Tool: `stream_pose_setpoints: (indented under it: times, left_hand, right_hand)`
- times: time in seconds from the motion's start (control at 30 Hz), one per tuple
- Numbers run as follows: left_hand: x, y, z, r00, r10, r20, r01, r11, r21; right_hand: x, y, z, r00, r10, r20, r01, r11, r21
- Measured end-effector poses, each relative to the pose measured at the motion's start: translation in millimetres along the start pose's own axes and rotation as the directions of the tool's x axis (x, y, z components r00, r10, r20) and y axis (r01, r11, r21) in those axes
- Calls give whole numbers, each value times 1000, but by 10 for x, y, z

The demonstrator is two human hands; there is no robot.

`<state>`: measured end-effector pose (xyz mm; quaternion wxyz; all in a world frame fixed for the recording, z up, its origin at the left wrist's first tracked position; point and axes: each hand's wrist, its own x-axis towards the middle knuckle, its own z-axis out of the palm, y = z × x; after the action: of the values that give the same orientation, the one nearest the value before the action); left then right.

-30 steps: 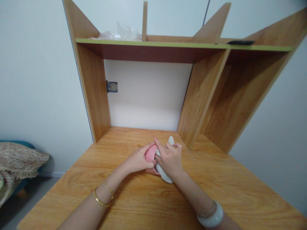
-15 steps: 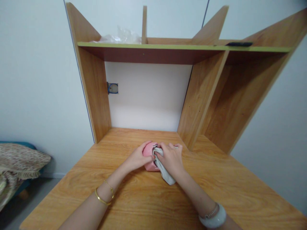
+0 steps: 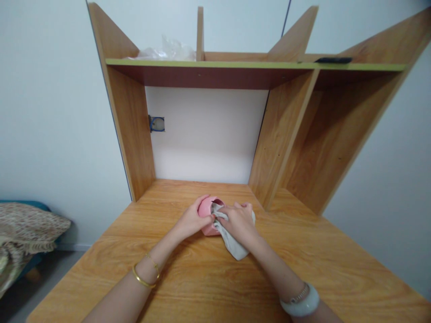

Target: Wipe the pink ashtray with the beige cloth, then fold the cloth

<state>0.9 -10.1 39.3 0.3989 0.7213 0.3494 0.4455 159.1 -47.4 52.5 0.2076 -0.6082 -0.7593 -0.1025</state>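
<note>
A small pink cup (image 3: 206, 211) rests on the wooden desk (image 3: 188, 278), tipped so that its mouth faces right. My left hand (image 3: 190, 220) is wrapped round its left side and holds it. My right hand (image 3: 238, 223) is closed on a light grey cloth (image 3: 234, 244) and presses part of it into the cup's mouth. The cloth's loose end trails onto the desk below my right hand.
The desk carries a wooden hutch with upright dividers (image 3: 276, 139) and a green-edged shelf (image 3: 235, 65). Crumpled clear plastic (image 3: 168, 49) and a flat dark object (image 3: 333, 59) lie on that shelf. A blue wall socket (image 3: 157, 124) sits at the back left. A patterned blanket (image 3: 27, 229) lies far left.
My right hand's fingers, raised over the cup a second ago, have come down and pushed the cloth into the cup's mouth. The cup has turned slightly in my left hand.
</note>
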Motion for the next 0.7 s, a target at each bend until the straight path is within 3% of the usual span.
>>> stream_pose_setpoints:
  times: [0.1,0.23,0.33,0.4,0.47,0.6,0.7]
  left_hand:
    - [38,15,-20,994,-20,-107,18,1000,-17]
    - [98,6,-93,957,-103,-272,78,992,-100]
    - [125,-46,-148,895,-293,-337,198,937,-288]
    - [132,-86,-176,851,-409,-329,250,867,-431]
    - [135,-117,-201,827,-437,-353,220,830,-513]
    - [147,-132,-246,814,-331,-477,27,843,-537]
    - [159,-103,-247,852,-224,-472,-86,831,-550]
  right_hand:
    - [30,51,-13,985,154,-72,-145,983,114]
    - [68,149,-32,903,386,-188,-352,916,193]
    - [82,229,8,861,471,-193,-430,876,218]
    - [95,275,76,854,505,-127,-467,850,243]
    - [123,302,160,852,523,-22,-499,825,266]
    - [245,234,290,857,476,197,-516,795,320]
    - [362,62,352,883,393,256,-465,801,376]
